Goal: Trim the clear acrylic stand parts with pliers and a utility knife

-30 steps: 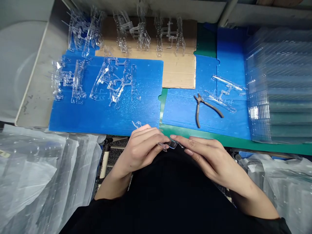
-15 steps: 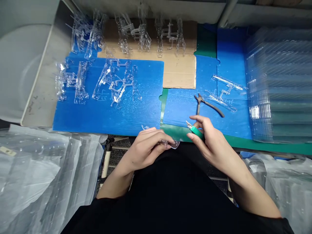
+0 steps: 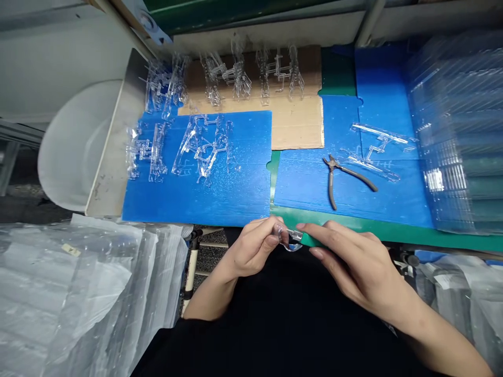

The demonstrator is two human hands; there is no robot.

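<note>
Close to my body, at the table's front edge, my left hand (image 3: pixel 255 246) pinches a small clear plastic piece (image 3: pixel 291 246) with a curved rim. My right hand (image 3: pixel 349 256) is closed around the green handle of a utility knife (image 3: pixel 310 240). The knife's metal front end meets the clear piece beside my left fingertips; whether the blade touches it I cannot tell. Beyond my right hand, grey-handled cutting pliers (image 3: pixel 333 165) lie spread on the blue sheet. A clear plastic sprue frame (image 3: pixel 379 149) lies just behind the pliers.
Several clear molded sprues (image 3: pixel 204 141) lie on the left blue sheet (image 3: pixel 236 199), with more along the brown cardboard (image 3: pixel 296 131) at the back. Stacked clear trays (image 3: pixel 451 131) stand at right. Left are a white round bin (image 3: pixel 74 152) and plastic-wrapped stacks (image 3: pixel 58 283).
My right hand has brought the knife leftward to the clear piece in my left hand. The view has shifted left, so the table appears farther right.
</note>
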